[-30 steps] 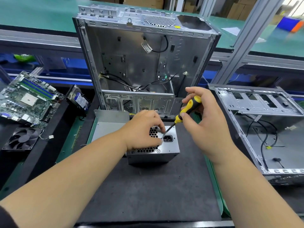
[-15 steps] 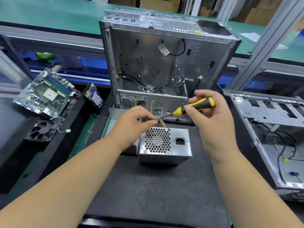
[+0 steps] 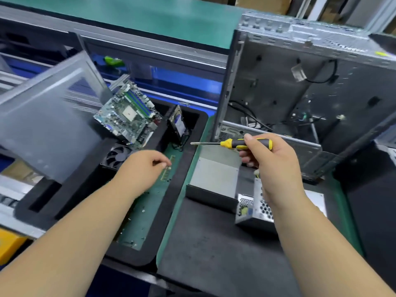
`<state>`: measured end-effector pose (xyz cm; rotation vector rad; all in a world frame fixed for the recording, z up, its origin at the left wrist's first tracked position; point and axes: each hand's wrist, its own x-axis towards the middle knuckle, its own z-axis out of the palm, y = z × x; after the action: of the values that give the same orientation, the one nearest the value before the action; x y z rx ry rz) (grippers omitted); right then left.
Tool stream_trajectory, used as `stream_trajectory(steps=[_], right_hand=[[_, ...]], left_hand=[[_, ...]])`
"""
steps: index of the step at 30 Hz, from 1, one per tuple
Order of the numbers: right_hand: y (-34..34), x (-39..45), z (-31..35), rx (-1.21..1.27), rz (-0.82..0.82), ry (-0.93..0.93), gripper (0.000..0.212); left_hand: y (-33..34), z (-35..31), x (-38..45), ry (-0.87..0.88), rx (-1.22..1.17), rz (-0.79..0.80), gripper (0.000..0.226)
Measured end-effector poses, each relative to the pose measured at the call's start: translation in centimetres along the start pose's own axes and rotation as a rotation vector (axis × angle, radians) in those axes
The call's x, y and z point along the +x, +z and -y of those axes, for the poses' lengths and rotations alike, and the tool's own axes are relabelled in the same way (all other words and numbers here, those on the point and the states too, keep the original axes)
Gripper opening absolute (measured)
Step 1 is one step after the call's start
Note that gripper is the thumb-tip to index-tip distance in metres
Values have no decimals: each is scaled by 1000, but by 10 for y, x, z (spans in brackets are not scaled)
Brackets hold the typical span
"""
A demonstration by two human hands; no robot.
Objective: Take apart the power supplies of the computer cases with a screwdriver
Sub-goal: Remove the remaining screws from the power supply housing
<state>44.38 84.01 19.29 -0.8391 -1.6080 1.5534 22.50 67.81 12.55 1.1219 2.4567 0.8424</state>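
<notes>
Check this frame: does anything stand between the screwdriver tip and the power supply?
Nothing visible blocks it. The right hand holds the screwdriver level above the power supply, tip pointing left and away from it. The left hand is off over the green tray.

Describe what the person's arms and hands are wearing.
Nothing shows on them. The left hand and right hand are bare: no gloves, rings, watch or wrist strap visible. Both forearms are uncovered all the way to the picture's lower edge; no sleeve is in view.
</notes>
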Motion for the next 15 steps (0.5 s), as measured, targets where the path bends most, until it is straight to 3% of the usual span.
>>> stream_trajectory(steps=[4,7,15], right_hand=[[30,8,-7,-8,-1,36,23],[47,9,-12,-11,-28,37,22],[56,6,-9,36,-156,-14,7]], left_hand=[[0,47,-3,-138,287,197,25],[3,70,-3,-165,358,283,25],[-5,85,15,-130,125,264,19]])
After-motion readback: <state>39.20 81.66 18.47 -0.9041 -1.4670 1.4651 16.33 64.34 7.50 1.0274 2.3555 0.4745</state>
